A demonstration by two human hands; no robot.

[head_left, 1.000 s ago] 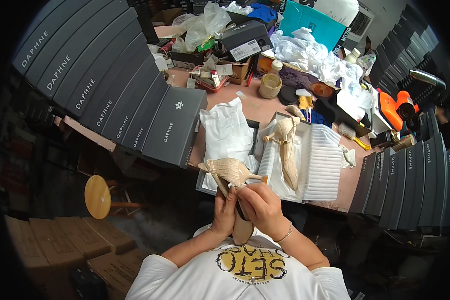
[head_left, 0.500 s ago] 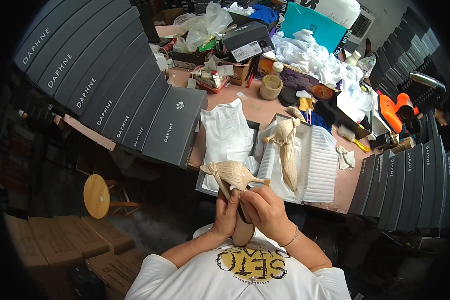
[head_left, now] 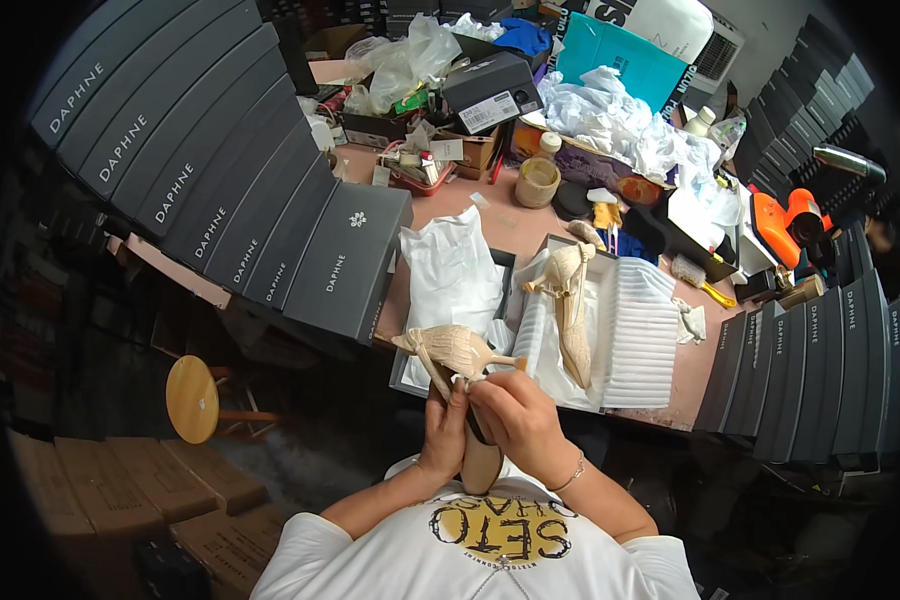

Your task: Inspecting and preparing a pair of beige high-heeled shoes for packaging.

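A beige high-heeled shoe [head_left: 482, 468] with a textured heel part and straps is held in front of my chest, its sole side partly showing. My left hand [head_left: 442, 432] is closed around its middle from the left. From the right, my right hand [head_left: 522, 418] pinches at the shoe's opening, beside a small white scrap whose kind I cannot make out. The matching beige shoe [head_left: 574, 335] lies in an open shoebox on white paper, just beyond my right hand. White tissue paper [head_left: 452, 265] spreads over the box's left part.
Dark shoeboxes [head_left: 335, 265] stand stacked at the left, with more shoeboxes [head_left: 830, 360] at the right. A white ribbed padding sheet [head_left: 642, 340] drapes beside the open box. Farther back are a jar [head_left: 537, 182], a brush [head_left: 705, 280], an orange tool [head_left: 775, 228] and crumpled paper [head_left: 610, 120].
My hands and the held shoe have shifted slightly left. The white scrap now shows more at my fingertips. The shoe in the box appears unmoved.
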